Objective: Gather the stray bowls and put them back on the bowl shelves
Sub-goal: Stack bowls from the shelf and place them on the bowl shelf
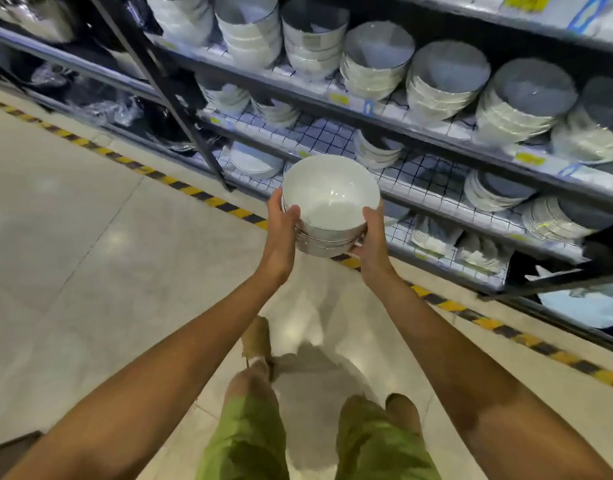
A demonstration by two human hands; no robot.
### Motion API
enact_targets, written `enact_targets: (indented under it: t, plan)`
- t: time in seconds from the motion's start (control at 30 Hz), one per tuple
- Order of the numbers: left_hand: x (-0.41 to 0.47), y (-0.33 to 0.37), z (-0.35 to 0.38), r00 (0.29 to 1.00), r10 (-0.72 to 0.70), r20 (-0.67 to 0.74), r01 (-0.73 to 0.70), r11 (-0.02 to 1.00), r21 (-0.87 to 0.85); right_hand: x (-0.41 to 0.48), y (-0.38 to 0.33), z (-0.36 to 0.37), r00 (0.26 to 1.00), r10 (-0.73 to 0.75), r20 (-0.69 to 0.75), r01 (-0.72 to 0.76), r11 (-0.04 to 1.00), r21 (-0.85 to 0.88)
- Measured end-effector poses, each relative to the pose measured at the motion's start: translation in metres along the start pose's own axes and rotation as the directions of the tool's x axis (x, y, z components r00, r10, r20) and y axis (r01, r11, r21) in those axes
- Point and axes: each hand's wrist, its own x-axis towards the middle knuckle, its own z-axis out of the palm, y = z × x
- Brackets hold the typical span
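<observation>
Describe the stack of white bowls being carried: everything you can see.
The stack of white glossy ceramic-looking bowls is several deep round bowls nested together, with thin darker lines at the rims. It is upright, open side up, and the top bowl is empty, with light glinting inside. It is held in the air above the pale tiled floor, in front of the metal shelves and touching neither. The left hand grips its left side; the right hand grips its right side, low down.

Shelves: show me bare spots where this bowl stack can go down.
Bare wire grid lies between the left short bowl stack and the nearer one. More grid beyond that, before the plates. Top row is packed.
</observation>
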Motion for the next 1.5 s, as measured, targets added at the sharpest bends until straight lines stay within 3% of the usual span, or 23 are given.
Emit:
enact_targets:
  t: [0.2, 0.37, 0.57, 0.73, 1.0, 1.27, 1.5]
  plan:
    - [0.092, -0.028, -0.049, 0.994, -0.034, 0.102, 0.034, 0.999, 0.002, 0.067, 0.041, 0.060, 0.990, -0.028, -0.139, 0.038, 0.997, 0.073]
    - [0.159, -0.073, -0.051, 0.984, 0.020, 0.176, -0.018, 1.000, -0.016, 0.134, 0.077, 0.063, 0.977, -0.094, -0.190, 0.109, 0.992, 0.066]
    - [0.216, -0.123, -0.039, 0.964, 0.173, 0.200, -0.163, 0.984, -0.066, 0.200, 0.107, 0.050, 0.949, -0.270, -0.166, 0.272, 0.962, -0.007]
    - [0.254, -0.142, -0.027, 0.952, 0.245, 0.182, -0.233, 0.969, -0.085, 0.240, 0.115, 0.050, 0.931, -0.315, -0.182, 0.320, 0.947, -0.003]
    - [0.287, -0.146, -0.015, 0.899, 0.402, 0.174, -0.387, 0.915, -0.114, 0.270, 0.115, 0.050, 0.844, -0.516, -0.148, 0.516, 0.856, -0.036]
    - [0.302, -0.141, -0.013, 0.896, 0.394, 0.203, -0.368, 0.917, -0.155, 0.279, 0.104, 0.058, 0.852, -0.503, -0.147, 0.505, 0.863, -0.024]
    - [0.329, -0.141, 0.000, 0.907, 0.383, 0.175, -0.348, 0.915, -0.204, 0.308, 0.096, 0.057, 0.815, -0.566, -0.120, 0.565, 0.824, -0.048]
